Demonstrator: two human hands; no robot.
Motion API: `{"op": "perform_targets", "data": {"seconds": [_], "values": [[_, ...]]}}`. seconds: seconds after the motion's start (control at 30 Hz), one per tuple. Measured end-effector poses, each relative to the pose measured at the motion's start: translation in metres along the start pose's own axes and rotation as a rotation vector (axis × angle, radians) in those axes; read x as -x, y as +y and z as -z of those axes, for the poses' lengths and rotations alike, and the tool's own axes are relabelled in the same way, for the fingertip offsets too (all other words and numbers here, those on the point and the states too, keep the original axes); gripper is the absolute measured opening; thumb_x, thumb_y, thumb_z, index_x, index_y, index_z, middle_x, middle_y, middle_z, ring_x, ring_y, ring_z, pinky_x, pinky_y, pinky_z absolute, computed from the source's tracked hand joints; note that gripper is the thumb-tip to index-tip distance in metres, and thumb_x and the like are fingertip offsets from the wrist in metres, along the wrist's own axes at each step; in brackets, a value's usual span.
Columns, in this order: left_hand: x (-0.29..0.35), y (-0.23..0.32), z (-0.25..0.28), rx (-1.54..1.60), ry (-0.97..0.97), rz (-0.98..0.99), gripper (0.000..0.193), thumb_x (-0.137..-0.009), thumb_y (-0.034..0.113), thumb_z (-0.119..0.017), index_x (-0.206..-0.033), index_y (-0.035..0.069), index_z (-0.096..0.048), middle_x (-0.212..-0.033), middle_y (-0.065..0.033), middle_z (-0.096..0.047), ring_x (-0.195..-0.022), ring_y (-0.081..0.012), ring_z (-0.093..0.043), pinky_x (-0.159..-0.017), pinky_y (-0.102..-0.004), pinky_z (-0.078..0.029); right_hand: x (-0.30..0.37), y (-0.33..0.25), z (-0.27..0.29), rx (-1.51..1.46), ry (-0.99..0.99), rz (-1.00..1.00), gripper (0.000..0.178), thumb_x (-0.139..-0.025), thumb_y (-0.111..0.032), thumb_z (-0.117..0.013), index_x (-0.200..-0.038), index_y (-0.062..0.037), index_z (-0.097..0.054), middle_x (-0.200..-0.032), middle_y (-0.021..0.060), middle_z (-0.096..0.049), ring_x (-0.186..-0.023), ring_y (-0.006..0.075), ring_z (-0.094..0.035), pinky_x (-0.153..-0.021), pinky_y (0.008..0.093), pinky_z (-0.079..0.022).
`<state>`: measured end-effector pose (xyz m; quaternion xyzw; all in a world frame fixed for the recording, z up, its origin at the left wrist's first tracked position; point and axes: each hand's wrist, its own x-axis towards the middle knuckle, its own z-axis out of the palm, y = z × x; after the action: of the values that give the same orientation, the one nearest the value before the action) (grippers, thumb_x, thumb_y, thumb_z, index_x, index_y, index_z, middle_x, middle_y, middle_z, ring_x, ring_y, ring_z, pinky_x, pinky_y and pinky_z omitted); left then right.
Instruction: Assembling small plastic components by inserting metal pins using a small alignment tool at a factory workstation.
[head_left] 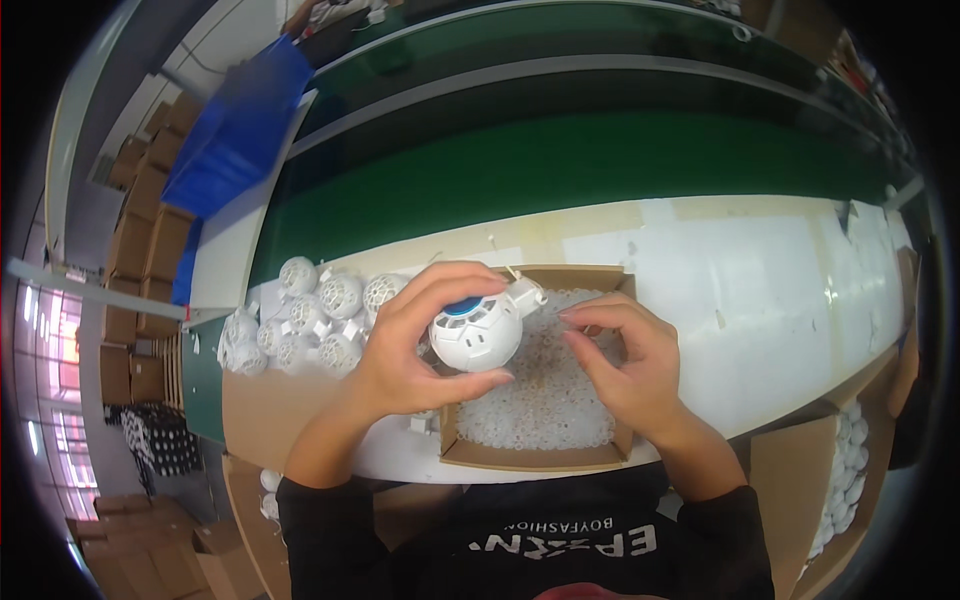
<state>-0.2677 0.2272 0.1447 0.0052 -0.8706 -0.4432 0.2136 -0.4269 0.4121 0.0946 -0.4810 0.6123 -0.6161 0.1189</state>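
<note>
My left hand (420,335) is wrapped round a white ball-shaped plastic housing (478,338) with slots, a blue round part on top and a white block-like stub at its right side. The housing is held above the left side of an open cardboard box (540,458). In that box lie a great many small, clear-whitish pieces (535,410). Over the box's right half is my right hand (630,360), its thumb and index finger drawn close together in a pinch. What sits between those fingertips, if anything, is too small to make out.
Several white balls with grille-like openings (340,297) are heaped left of the box on the white table (740,300). Beyond runs a green conveyor belt (600,155). A blue bin (240,130) stands far left. At lower right, a carton (795,490) holds white balls.
</note>
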Motion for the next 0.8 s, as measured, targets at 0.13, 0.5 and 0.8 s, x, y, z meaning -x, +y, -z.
{"op": "perform_targets", "data": {"seconds": [0.13,0.5,0.8], "values": [[-0.001,-0.018,-0.010,0.081,-0.054,-0.007,0.068,-0.066,0.010,-0.090,-0.128,0.002,-0.062,-0.129,-0.0186,-0.057,-0.122,-0.0311,-0.056,-0.101,-0.0405,-0.047,0.002,0.006,0.004,-0.116,0.061,0.003,0.022,-0.081,0.010,-0.071,-0.101,-0.0002,-0.070,-0.097,0.0132,-0.070,-0.086,0.0220,-0.069,-0.075,0.0298,-0.055],[0.014,-0.017,-0.031,1.250,0.243,0.647,0.078,-0.076,0.007,-0.081,-0.143,0.028,-0.046,-0.139,-0.0209,-0.041,-0.130,-0.0370,-0.047,-0.089,-0.0588,-0.058,0.000,0.006,0.008,-0.236,-0.100,0.049,0.026,-0.083,0.014,-0.068,-0.106,0.0035,-0.066,-0.101,0.0163,-0.069,-0.092,0.0227,-0.068,-0.083,0.0310,-0.055],[0.019,-0.035,-0.035,0.988,0.107,0.314,0.095,-0.077,-0.010,-0.072,-0.145,0.023,-0.015,-0.129,-0.0170,-0.050,-0.119,-0.0322,-0.057,-0.095,-0.0412,-0.053,0.006,0.008,0.001,-0.375,-0.182,-0.041,0.032,-0.085,0.015,-0.067,-0.115,0.0051,-0.060,-0.105,0.0186,-0.067,-0.099,0.0241,-0.069,-0.087,0.0338,-0.057]]}}
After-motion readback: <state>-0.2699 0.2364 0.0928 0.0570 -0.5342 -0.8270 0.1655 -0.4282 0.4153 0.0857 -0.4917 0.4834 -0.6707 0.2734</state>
